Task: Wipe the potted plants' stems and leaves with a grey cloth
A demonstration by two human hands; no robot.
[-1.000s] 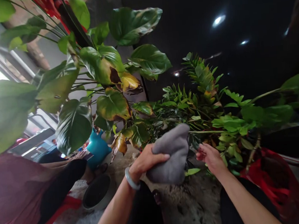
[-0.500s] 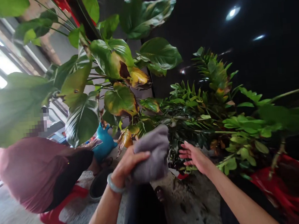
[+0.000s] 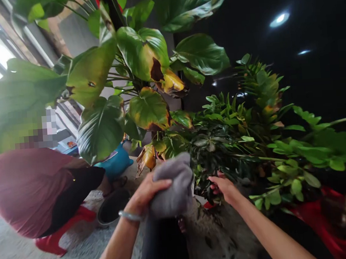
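My left hand (image 3: 145,195), with a pale bangle on its wrist, is closed round a bunched grey cloth (image 3: 174,186) held up in front of the plants. My right hand (image 3: 223,187) reaches into the dark lower foliage of a bushy small-leaved plant (image 3: 221,142); its fingers curl among the leaves, and whether they grip a stem is hidden. Above the cloth hang the big leaves of a large-leaved plant (image 3: 138,57), some with yellow and brown patches.
A person in a maroon top (image 3: 29,187) crouches at the left on a red stool (image 3: 54,240). A dark empty pot (image 3: 111,206) and a teal watering can (image 3: 116,163) stand beside them. Red plastic (image 3: 343,236) lies at the lower right. Rough grey ground (image 3: 222,240) runs underfoot.
My view has swung left and up. My left hand carried the cloth left and slightly down. My right hand moved left from the light green fronds into the dark foliage.
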